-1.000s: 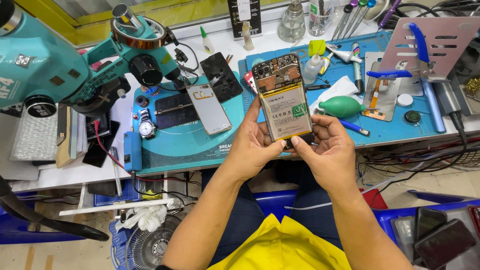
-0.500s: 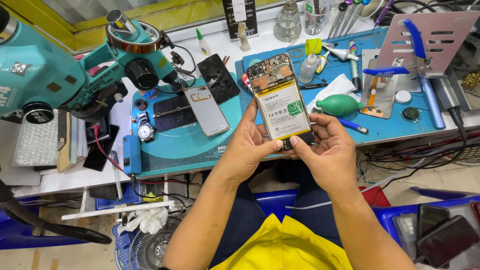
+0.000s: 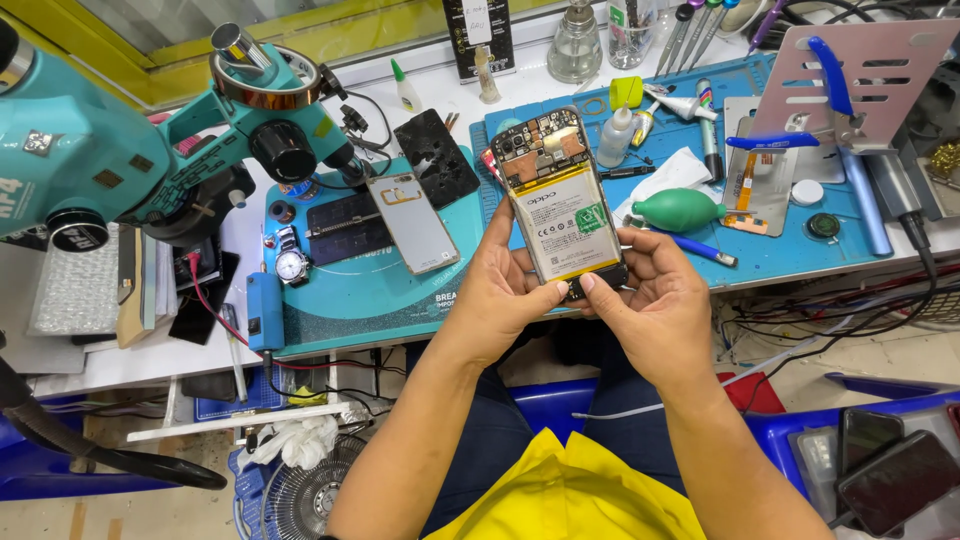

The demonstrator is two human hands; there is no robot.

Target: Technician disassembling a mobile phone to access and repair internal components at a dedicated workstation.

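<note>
Opened smartphone [image 3: 562, 205], back cover removed, battery and board exposed, held tilted above bench front edge, near middle. Lower end clamped between left hand [image 3: 505, 290] and right hand [image 3: 650, 300]; both thumbs pressed at bottom edge, presumably for steady view of internals. Teal microscope [image 3: 150, 150] noted at bench left. Detached back cover [image 3: 412, 222], wristwatch [image 3: 291, 264], green blower bulb [image 3: 678, 210] lying nearby; none obstructing hands.
</note>
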